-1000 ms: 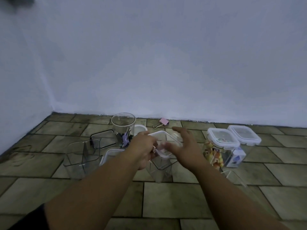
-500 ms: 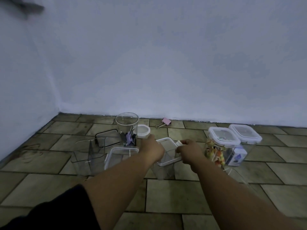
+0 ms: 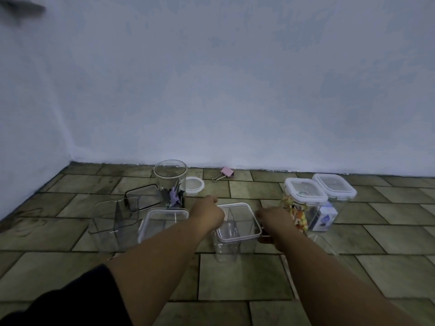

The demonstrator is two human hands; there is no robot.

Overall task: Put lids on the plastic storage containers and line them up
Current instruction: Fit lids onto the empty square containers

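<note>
Light, stiff, slick clear box (image 3: pixel 235 241); left hand (image 3: pixel 208 214), right hand (image 3: pixel 273 223) fingers clamped on lid (image 3: pixel 239 220) edges; press corners.

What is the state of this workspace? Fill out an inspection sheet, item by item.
Surface: tiled floor, worn and stained, meeting a pale wall.
Job's things: clear square container in the centre with its lid on top; whether it has clicked shut cannot be told. Two lidded containers side by side on the right. Open round jar holding clips, round lid beside it. Open containers and loose lids on the left.
Clutter: pink binder clip near the wall.
Hands: left hand and right hand at opposite edges of the centre lid.
Cables: nothing seen.
Surroundings: bare wall; dark blur at top left.
</note>
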